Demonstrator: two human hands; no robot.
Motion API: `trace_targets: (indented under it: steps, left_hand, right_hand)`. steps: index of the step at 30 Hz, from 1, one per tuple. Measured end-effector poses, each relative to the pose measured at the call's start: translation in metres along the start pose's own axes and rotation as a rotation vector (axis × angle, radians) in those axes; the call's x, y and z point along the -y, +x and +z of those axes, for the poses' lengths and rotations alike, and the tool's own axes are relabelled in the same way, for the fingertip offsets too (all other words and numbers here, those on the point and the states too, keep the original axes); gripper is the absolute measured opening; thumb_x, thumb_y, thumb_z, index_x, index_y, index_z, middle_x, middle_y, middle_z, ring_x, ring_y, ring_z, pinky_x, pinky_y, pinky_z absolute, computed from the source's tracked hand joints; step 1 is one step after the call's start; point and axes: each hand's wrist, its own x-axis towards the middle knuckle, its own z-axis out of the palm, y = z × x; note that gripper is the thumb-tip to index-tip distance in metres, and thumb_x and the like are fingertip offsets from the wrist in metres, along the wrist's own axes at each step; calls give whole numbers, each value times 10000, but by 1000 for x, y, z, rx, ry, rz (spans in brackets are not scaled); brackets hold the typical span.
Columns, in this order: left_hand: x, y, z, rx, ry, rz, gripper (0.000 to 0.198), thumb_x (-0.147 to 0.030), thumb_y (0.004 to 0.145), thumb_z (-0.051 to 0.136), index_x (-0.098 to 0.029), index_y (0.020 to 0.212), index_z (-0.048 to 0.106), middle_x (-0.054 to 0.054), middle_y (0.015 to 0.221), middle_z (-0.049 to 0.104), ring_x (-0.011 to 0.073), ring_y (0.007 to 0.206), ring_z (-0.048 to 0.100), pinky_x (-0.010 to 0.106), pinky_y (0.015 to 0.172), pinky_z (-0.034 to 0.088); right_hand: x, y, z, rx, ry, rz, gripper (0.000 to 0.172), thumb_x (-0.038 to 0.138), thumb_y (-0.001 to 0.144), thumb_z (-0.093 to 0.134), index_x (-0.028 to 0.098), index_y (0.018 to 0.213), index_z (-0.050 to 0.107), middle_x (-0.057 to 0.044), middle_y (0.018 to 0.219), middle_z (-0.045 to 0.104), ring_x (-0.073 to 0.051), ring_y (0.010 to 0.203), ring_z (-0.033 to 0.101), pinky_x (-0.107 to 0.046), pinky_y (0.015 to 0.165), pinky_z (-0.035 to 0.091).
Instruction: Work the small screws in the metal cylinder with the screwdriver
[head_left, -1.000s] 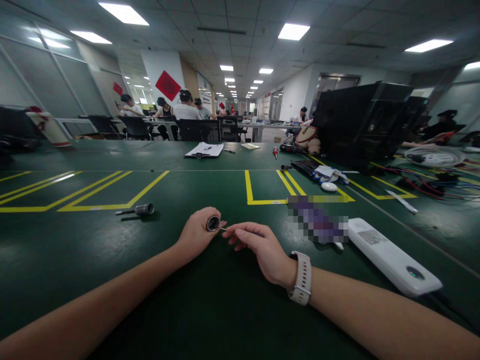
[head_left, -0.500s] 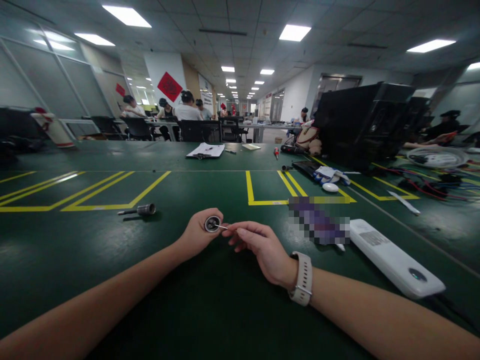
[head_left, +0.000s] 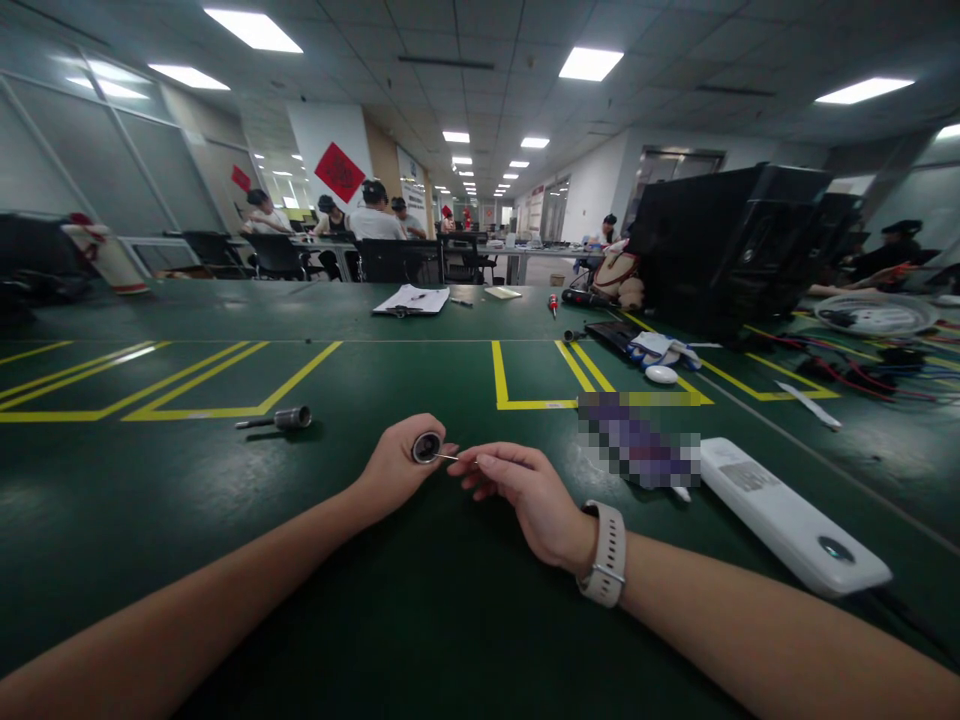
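My left hand [head_left: 399, 462] is wrapped round a hollow metal cylinder [head_left: 426, 447], its round open end facing me. The rest of the cylinder is hidden in the palm. Thumb and fingers of my right hand [head_left: 521, 490] pinch a thin metal rod [head_left: 448, 457]. Its visible end points left and lies at the cylinder's lower right rim; its other end is hidden by the fingers. To the left, on the green table [head_left: 225, 500], lies a cup-shaped metal hole saw [head_left: 292, 418] with a long shank pointing left.
At right are a white oblong device [head_left: 795, 520] with a cable, a blurred-out purple item [head_left: 637, 440], a white oval object [head_left: 660, 375] and gloves [head_left: 664, 350]. A clipboard [head_left: 411, 300] lies farther back. Black computer cases [head_left: 727, 245] stand back right. People sit at distant desks.
The thin rod has drawn back slightly to the right, its tip shifting from inside the cylinder's opening to the rim. Both hands have hardly moved otherwise.
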Motion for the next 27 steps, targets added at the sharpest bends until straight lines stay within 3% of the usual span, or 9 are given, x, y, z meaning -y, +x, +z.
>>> trace_targets:
  steps: [6,15,27]
  left_hand:
    - [0,2,-2,63,-206,-29,152,-250,701,576,-160,630,477,-52,589,446,88,534,414,205,493,338]
    - [2,2,1,10,-117,-60,179,-285,706,577,-162,619,480,-51,583,450,93,543,418,212,505,341]
    - [1,0,-1,18,62,-27,157,-295,740,540,-173,655,490,-33,628,484,123,587,465,245,547,363]
  right_hand:
    - [2,0,2,13,61,26,173,243,766,562,172,872,679,-61,895,676,-149,762,567,-295,676,399]
    - [1,0,1,-22,73,-3,170,253,778,546,169,851,674,-61,881,671,-155,762,562,-294,668,403]
    - [0,-2,2,-31,-87,-81,186,266,805,523,189,881,674,-51,898,661,-160,781,553,-302,680,413]
